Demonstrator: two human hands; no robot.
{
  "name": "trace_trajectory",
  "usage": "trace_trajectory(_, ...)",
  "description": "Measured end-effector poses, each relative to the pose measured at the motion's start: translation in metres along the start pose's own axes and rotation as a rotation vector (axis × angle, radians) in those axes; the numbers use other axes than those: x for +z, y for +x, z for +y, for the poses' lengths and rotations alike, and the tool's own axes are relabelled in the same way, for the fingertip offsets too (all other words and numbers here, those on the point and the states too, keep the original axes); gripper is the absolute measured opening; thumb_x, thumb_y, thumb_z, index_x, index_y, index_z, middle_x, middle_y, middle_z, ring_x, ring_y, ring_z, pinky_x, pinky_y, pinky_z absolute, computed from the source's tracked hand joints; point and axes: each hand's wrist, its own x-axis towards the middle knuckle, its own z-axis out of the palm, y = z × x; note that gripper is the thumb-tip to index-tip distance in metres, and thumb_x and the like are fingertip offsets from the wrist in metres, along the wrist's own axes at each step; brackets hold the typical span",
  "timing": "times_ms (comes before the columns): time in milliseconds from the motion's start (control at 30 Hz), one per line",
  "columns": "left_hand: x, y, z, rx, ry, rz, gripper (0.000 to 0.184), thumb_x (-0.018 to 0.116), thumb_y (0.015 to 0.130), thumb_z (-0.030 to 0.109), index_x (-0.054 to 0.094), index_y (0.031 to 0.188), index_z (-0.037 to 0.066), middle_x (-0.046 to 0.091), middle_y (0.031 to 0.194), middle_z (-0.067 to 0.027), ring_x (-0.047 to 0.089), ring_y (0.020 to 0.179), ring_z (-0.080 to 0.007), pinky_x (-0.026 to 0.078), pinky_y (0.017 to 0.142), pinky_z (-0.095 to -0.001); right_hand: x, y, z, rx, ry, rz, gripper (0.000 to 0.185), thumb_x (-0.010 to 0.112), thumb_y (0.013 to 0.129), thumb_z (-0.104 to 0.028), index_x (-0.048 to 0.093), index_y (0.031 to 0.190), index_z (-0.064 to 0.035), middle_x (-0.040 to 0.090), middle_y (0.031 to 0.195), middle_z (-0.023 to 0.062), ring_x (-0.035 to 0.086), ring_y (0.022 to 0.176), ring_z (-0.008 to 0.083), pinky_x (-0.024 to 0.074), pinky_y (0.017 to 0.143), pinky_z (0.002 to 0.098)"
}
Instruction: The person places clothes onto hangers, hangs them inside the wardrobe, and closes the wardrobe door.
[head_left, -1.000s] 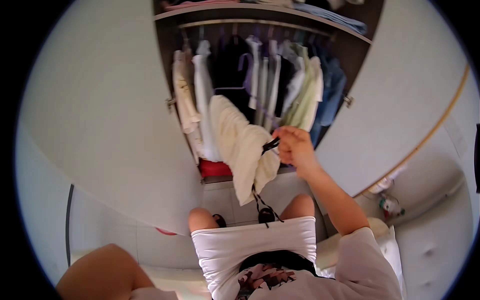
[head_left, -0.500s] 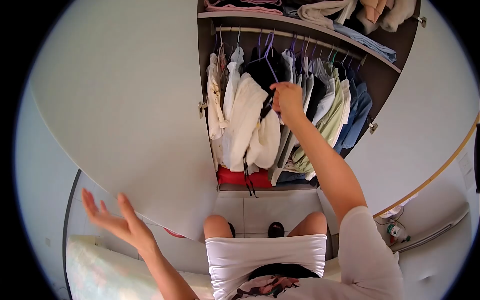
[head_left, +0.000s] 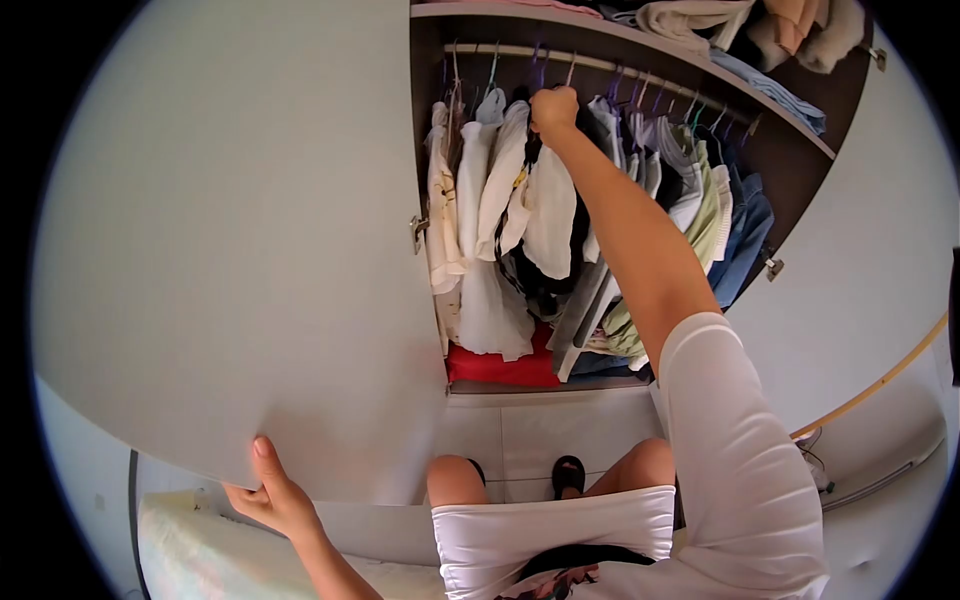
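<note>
My right hand (head_left: pixel 556 112) is closed around a purple hanger (head_left: pixel 540 70), just below the rail (head_left: pixel 600 63) inside the wardrobe. From that hanger hangs a cream garment (head_left: pixel 551 215) with black straps, among the other hung clothes. At the lower left, my left hand (head_left: pixel 275 500) grips the bottom edge of the white wardrobe door (head_left: pixel 240 260), its thumb on the door's face and its other fingers partly hidden behind it.
Folded clothes (head_left: pixel 690 25) lie on the upper shelf. Blue denim (head_left: pixel 745 235) hangs at the right end, and a red item (head_left: pixel 505 366) lies at the wardrobe's bottom. The right door (head_left: pixel 870 260) stands open. A pale patterned surface (head_left: pixel 215 550) is at lower left.
My right hand has carried the hanger and cream garment up to the rail, in among the clothes. My left hand came into view, then moved onto the left door's edge and took hold.
</note>
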Motion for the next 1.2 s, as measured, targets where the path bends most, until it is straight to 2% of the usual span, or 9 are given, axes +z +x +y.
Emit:
trace_trajectory(100,-0.004,0.0,-0.005,0.022,-0.014,0.031,0.028,0.061,0.082,0.025,0.057,0.083,-0.003,0.055,0.075,-0.0039,0.049,0.067,-0.0136,0.041,0.064,-0.0254,0.013,-0.005,0.012,0.04,-0.085,0.021,0.022,0.047,0.074,-0.004,0.058,0.087,0.0088,0.057,0.096,0.028,0.058,0.09,0.0391,0.0475,0.074,0.0396)
trace_trajectory(133,-0.011,-0.001,-0.01,-0.032,-0.005,-0.008,0.032,0.063,0.081,0.027,0.056,0.089,-0.003,0.057,0.083,-0.0065,0.051,0.072,-0.014,0.043,0.068,-0.0258,0.017,-0.006,0.017,-0.004,-0.139,0.018,0.021,0.048,0.074,-0.006,0.059,0.084,0.0082,0.058,0.093,0.029,0.057,0.089,0.0407,0.047,0.076,0.0403)
trace_trajectory(500,-0.015,-0.003,-0.013,-0.082,-0.047,-0.034,0.035,0.064,0.08,0.028,0.055,0.093,-0.004,0.057,0.088,-0.008,0.052,0.075,-0.0136,0.045,0.068,-0.0256,0.026,0.002,0.049,-0.298,-0.201,0.115,0.02,0.049,0.071,-0.008,0.06,0.075,0.0083,0.058,0.08,0.03,0.056,0.082,0.0443,0.0463,0.073,0.0431)
trace_trajectory(700,-0.017,-0.005,-0.017,-0.102,-0.068,-0.044,0.032,0.063,0.081,0.027,0.056,0.089,-0.003,0.057,0.084,-0.0058,0.051,0.071,-0.0112,0.044,0.064,-0.0231,0.014,-0.005,0.026,0.183,-0.186,-0.101,0.022,0.051,0.072,-0.009,0.06,0.085,0.0068,0.058,0.095,0.0274,0.062,0.077,0.0365,0.0494,0.067,0.0367)
trace_trajectory(833,-0.014,-0.005,-0.015,-0.099,-0.08,-0.071,0.028,0.061,0.082,0.025,0.056,0.088,-0.003,0.057,0.082,-0.0046,0.049,0.069,-0.0102,0.043,0.063,-0.0229,0.008,-0.007,0.047,-0.059,-0.35,-0.046,0.019,0.049,0.076,-0.009,0.059,0.085,0.0041,0.059,0.072,0.0186,0.058,0.053,0.0274,0.0454,0.042,0.0342)
trace_trajectory(867,-0.01,-0.005,-0.013,-0.101,-0.106,-0.062,0.028,0.061,0.082,0.024,0.056,0.087,-0.003,0.056,0.081,-0.0042,0.049,0.068,-0.01,0.043,0.063,-0.0232,-0.005,-0.004,0.043,0.111,-0.424,-0.311,0.032,0.051,0.078,-0.016,0.055,0.105,0.0005,0.058,0.088,0.0212,0.06,0.075,0.0325,0.0493,0.06,0.0376)
trace_trajectory(900,-0.006,-0.004,-0.008,-0.104,-0.089,-0.078,0.028,0.061,0.082,0.024,0.056,0.087,-0.003,0.056,0.081,-0.0042,0.049,0.068,-0.01,0.043,0.063,-0.0232,-0.013,-0.018,0.038,0.135,-0.425,-0.313,0.032,0.051,0.078,-0.016,0.055,0.105,0.0005,0.058,0.088,0.0212,0.06,0.075,0.0325,0.0493,0.06,0.0376)
trace_trajectory(1000,0.004,-0.007,0.002,-0.033,-0.086,-0.037,0.033,0.058,0.084,0.016,0.039,0.059,0.004,0.035,0.059,0.0055,0.027,0.056,-0.0073,0.023,0.048,-0.0216,-0.062,-0.063,0.032,-0.4,-0.573,-0.094,0.051,0.058,0.075,-0.026,0.043,0.119,-0.0045,0.048,0.105,0.0248,0.043,0.104,0.0366,0.0369,0.088,0.0431)
trace_trajectory(1200,-0.003,-0.027,-0.01,-0.255,-0.083,-0.149,0.03,0.062,0.082,0.02,0.051,0.062,0.001,0.052,0.066,0.0013,0.045,0.062,-0.0071,0.039,0.06,-0.0202,-0.282,-0.122,0.016,-0.853,-0.603,0.058,0.053,0.065,0.068,-0.014,0.045,0.116,-0.0048,0.05,0.104,0.0169,0.042,0.103,0.0337,0.0316,0.091,0.041)
